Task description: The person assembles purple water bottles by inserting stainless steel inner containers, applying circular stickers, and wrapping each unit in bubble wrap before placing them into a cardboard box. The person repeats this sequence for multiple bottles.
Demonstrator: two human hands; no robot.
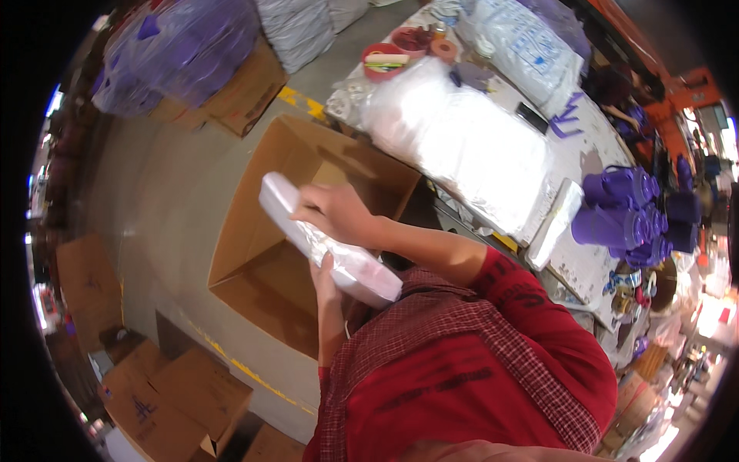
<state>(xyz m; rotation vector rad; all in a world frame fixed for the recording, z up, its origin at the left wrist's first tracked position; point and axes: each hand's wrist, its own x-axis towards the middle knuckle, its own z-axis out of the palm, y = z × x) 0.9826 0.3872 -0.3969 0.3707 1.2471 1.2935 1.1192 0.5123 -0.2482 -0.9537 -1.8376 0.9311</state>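
A long white bundle in shiny plastic wrap (354, 269) lies slantwise across my hands, above an open cardboard box (254, 239). My left hand (326, 279) grips it along the lower side, its thumb up against the wrap. On top, my right hand (336, 212) has its fingers curled in and pressed to the bundle near the middle; what exactly they pinch is hidden. Inside the box the bare brown walls and part of the bottom show, while the bundle and my arms cover the rest.
A worktable (585, 269) at the right bears a large heap of white wrapped packs (462, 146), purple jugs (616, 208), a dark phone (531, 117) and red bowls (382, 61). Purple goods in clear bags (185, 54) stand far left. Cardboard boxes (173, 393) sit near left. A person (627, 85) is beyond the table.
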